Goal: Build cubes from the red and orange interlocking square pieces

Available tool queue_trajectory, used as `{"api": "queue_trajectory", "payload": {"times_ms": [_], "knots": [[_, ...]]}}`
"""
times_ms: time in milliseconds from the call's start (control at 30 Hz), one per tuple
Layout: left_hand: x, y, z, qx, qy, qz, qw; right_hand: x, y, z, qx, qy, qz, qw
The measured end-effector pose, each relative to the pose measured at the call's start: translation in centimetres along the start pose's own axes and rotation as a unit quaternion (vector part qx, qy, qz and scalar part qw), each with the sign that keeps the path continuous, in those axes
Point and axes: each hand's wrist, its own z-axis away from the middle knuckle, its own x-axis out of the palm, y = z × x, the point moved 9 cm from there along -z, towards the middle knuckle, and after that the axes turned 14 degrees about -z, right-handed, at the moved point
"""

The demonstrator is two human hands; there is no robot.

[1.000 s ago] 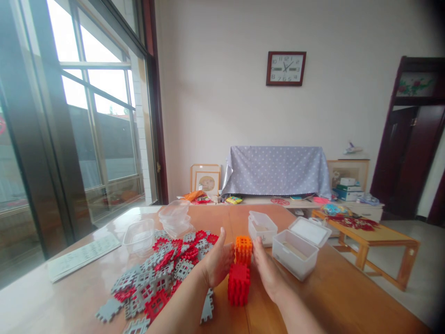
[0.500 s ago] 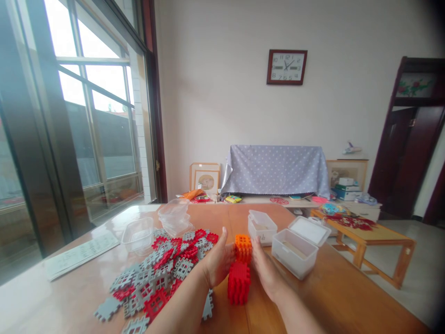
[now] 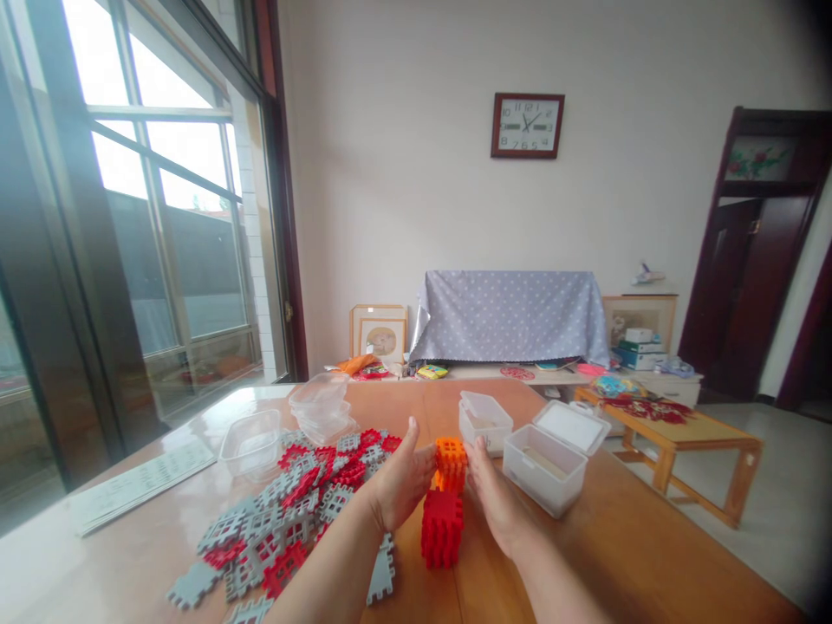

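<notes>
An orange cube built of interlocking plastic tiles stands on the wooden table, with a red cube just in front of it. My left hand presses against the orange cube's left side, thumb up. My right hand presses its right side. Both hands clasp the orange cube between them. A heap of loose grey and red tiles lies to the left of my left arm.
Two white plastic boxes, one with its lid open, stand right of the cubes. Clear containers and a stack of clear tubs sit at the back left. A printed sheet lies by the window. A low wooden table stands beyond.
The view has shifted slightly rightward and up. Both hands stay against the orange cube, and the cubes have not visibly moved on the table.
</notes>
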Motion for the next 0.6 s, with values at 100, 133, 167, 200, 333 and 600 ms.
{"api": "queue_trajectory", "payload": {"times_ms": [100, 133, 167, 200, 333, 600], "knots": [[-1.1, -0.7, 0.0, -0.036, 0.042, -0.006, 0.998, -0.6, 0.9, -0.7, 0.034, -0.002, 0.000, 0.999], [-1.6, -1.0, 0.1, -0.048, 0.056, -0.007, 0.997, -1.3, 0.9, -1.0, 0.032, 0.020, 0.003, 0.999], [-1.9, -1.1, 0.3, -0.055, 0.068, -0.007, 0.996, -1.9, 0.8, -1.3, 0.027, 0.041, 0.008, 0.999], [-2.2, -1.1, 0.5, -0.054, 0.078, -0.007, 0.995, -2.3, 0.7, -1.5, 0.020, 0.055, 0.011, 0.998], [-3.0, 0.5, 2.5, -0.003, 0.111, -0.061, 0.992, -4.3, -0.9, -1.7, -0.022, 0.128, 0.022, 0.991], [-1.9, -0.1, 6.3, 0.002, 0.107, -0.286, 0.952, -6.1, -2.9, 0.0, -0.017, 0.198, 0.103, 0.975]]}}
